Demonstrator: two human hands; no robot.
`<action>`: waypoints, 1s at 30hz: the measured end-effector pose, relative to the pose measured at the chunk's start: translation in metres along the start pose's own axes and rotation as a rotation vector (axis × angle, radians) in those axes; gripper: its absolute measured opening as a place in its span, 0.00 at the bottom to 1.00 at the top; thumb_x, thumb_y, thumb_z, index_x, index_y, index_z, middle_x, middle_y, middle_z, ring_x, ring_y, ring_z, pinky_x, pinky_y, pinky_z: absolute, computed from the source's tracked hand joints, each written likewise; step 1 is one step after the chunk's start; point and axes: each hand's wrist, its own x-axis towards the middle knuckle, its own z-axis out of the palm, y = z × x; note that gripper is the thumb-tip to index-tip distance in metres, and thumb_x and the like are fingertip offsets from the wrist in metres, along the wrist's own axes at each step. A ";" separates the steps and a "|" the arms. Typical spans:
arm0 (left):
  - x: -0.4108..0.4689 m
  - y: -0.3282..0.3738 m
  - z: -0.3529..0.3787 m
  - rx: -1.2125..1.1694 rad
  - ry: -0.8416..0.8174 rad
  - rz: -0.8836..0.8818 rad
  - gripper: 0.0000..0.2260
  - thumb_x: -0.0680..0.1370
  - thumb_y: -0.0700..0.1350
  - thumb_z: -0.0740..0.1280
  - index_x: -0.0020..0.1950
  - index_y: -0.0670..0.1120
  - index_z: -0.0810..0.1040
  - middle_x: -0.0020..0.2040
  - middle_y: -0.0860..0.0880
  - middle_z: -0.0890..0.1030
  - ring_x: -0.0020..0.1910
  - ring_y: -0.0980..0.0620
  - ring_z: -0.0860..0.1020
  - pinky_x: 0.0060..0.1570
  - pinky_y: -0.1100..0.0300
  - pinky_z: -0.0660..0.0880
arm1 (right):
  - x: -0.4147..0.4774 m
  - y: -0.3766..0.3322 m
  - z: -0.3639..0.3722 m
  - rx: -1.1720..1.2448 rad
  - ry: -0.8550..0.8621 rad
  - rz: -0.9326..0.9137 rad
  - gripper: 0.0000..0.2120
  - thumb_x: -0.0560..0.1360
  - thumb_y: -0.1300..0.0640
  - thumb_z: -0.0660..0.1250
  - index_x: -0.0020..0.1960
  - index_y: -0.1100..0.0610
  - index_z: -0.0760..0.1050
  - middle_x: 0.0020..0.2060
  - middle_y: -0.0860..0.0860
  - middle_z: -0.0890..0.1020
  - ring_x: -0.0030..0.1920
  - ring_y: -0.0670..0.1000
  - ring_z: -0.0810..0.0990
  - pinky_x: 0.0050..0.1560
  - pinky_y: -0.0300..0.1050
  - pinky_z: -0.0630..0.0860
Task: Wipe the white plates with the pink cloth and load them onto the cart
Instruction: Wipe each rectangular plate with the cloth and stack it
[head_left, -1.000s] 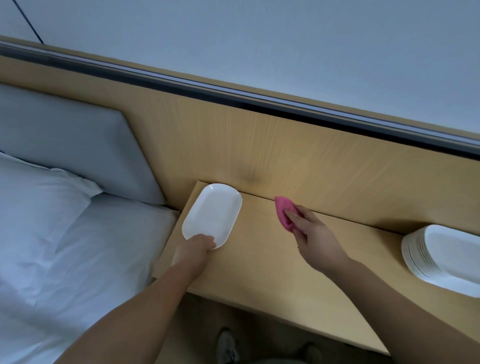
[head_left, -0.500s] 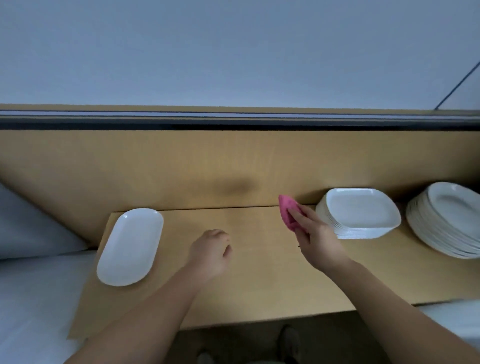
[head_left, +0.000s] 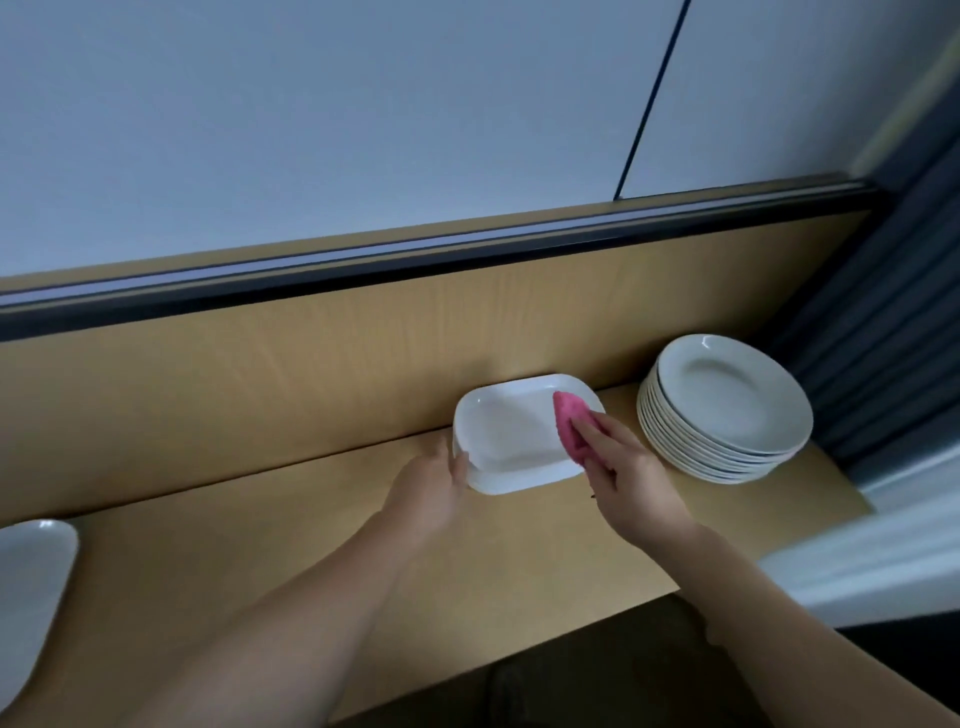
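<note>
Wall (head_left: 363, 114): a pale blue-grey expanse is filling everything above and beyond both my hands, with one thin dark line running down it off to the right.
Wooden panel (head_left: 260, 374): it is standing upright just past my fingertips, topped by a dark rail.
Shelf (head_left: 270, 545): light wood is stretching under both my forearms, and every plate is resting on it.
Curtain (head_left: 893, 312): dark folds are hanging to the far right of my right hand, close behind the round plates.
Round plate stack (head_left: 727, 410): white, deep-welled plates are sitting piled just right of my right hand, not touching it.
Rectangular plate stack (head_left: 514, 436): white with rounded corners and a shallow well, it is sitting between my two hands against the panel; I can see at least two plates in it, the top one glossy and unmarked.
Oval plate (head_left: 31, 587): white, it is lying well off to the left of my left hand, cut by the frame edge.
Left hand (head_left: 431, 488): I am curling my fingers around the left edge of the rectangular stack, thumb over the rim, gripping it.
Right hand (head_left: 628, 483): I am pressing my fingers flat on the pink cloth, pinning it against the top plate's right side.
Pink cloth (head_left: 571, 426): bunched small and bright pink, it is lying under my right fingertips, over the plate's right rim.
</note>
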 end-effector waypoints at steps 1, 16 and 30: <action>0.004 0.008 0.003 -0.023 -0.001 -0.018 0.21 0.84 0.53 0.51 0.69 0.40 0.67 0.52 0.42 0.81 0.49 0.43 0.78 0.42 0.56 0.69 | 0.004 0.007 -0.004 0.011 -0.008 -0.012 0.24 0.78 0.67 0.62 0.72 0.54 0.69 0.67 0.50 0.72 0.60 0.50 0.75 0.56 0.42 0.74; 0.028 0.066 0.022 -0.207 0.003 -0.279 0.12 0.82 0.43 0.55 0.61 0.37 0.70 0.51 0.44 0.78 0.45 0.45 0.76 0.40 0.59 0.68 | 0.033 0.053 -0.013 0.135 -0.106 -0.134 0.28 0.77 0.70 0.60 0.75 0.53 0.65 0.69 0.47 0.70 0.70 0.46 0.68 0.66 0.50 0.72; 0.035 0.066 0.009 -0.305 0.017 -0.356 0.08 0.80 0.45 0.57 0.44 0.43 0.70 0.42 0.44 0.80 0.39 0.44 0.81 0.37 0.53 0.76 | 0.034 0.062 -0.021 0.140 -0.078 -0.140 0.27 0.77 0.67 0.59 0.75 0.52 0.65 0.70 0.47 0.70 0.70 0.47 0.69 0.66 0.53 0.73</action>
